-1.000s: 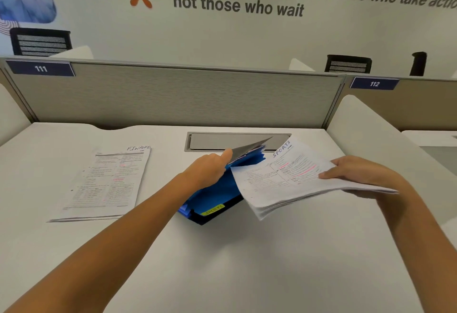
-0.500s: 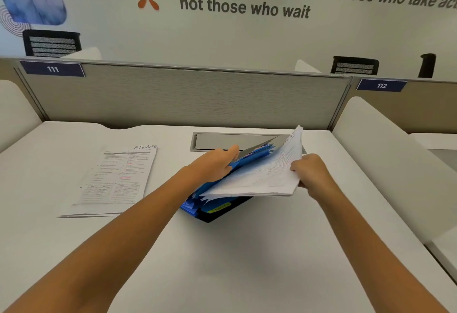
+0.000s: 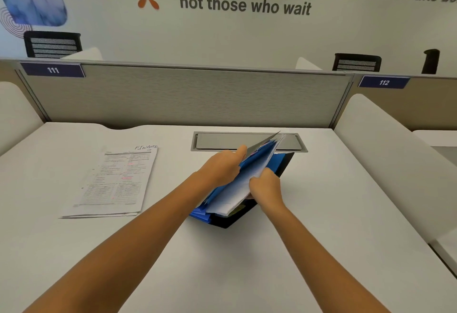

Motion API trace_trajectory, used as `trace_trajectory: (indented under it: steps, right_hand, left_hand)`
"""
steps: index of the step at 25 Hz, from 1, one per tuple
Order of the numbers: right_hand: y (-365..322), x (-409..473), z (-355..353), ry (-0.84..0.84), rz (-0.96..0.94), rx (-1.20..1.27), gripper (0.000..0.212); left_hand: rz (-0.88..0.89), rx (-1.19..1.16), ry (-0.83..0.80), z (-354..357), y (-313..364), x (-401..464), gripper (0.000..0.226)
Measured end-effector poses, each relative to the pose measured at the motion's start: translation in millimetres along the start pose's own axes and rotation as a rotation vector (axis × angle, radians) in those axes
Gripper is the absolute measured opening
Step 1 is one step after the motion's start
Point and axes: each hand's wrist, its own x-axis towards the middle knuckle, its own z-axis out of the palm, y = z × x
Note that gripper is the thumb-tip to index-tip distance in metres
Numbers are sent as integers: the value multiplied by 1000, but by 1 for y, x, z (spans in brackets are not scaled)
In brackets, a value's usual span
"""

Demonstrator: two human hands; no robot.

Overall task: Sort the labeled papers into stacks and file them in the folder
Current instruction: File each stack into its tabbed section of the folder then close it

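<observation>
A folder (image 3: 282, 164) sits in the middle of the white desk (image 3: 222, 263). It is black on the outside and has many blue pockets inside, like a fan. It is open. A stack of white papers (image 3: 237, 189) sits partly inside one of the blue pockets, with its near end sticking out toward the person. The stack is long and thin from this side, and it leans. Its long side runs from the near left up to the far right, toward the grey wall at the back of the desk.

The left hand (image 3: 220, 169) holds the thin, dark front flap of the folder and the pockets back, with the thumb on top. The right hand (image 3: 265, 185) is closed around the right edge of the paper stack.

A second stack of papers (image 3: 113, 184) lies flat on the desk, well apart to the left. It has small printed lines, some pink marks, and the word FINANCE written by hand at the top. Its long side points away from the person.

A flat grey metal plate (image 3: 222, 141) is set into the desk just behind the folder.
</observation>
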Motion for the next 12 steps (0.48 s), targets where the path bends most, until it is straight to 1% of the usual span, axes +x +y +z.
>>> trace_trajectory:
  steps: [2, 4, 6, 9, 12]
  right_hand:
    - [3, 8, 15, -26, 41, -44, 18]
    - [8, 15, 29, -44, 95, -47, 10]
    - [13, 20, 38, -54, 128, -66, 12]
    - [17, 24, 44, -88, 113, -107, 9]
    - [22, 29, 41, -139, 79, -161, 11]
  left_hand:
    - [-27, -10, 5, 1, 3, 1, 22]
    - [-27, -12, 10, 2, 4, 0, 23]
    - [-6, -2, 3, 3, 4, -2, 25]
    - [16, 27, -19, 7, 4, -5, 27]
    - [2, 54, -6, 10, 6, -5, 28]
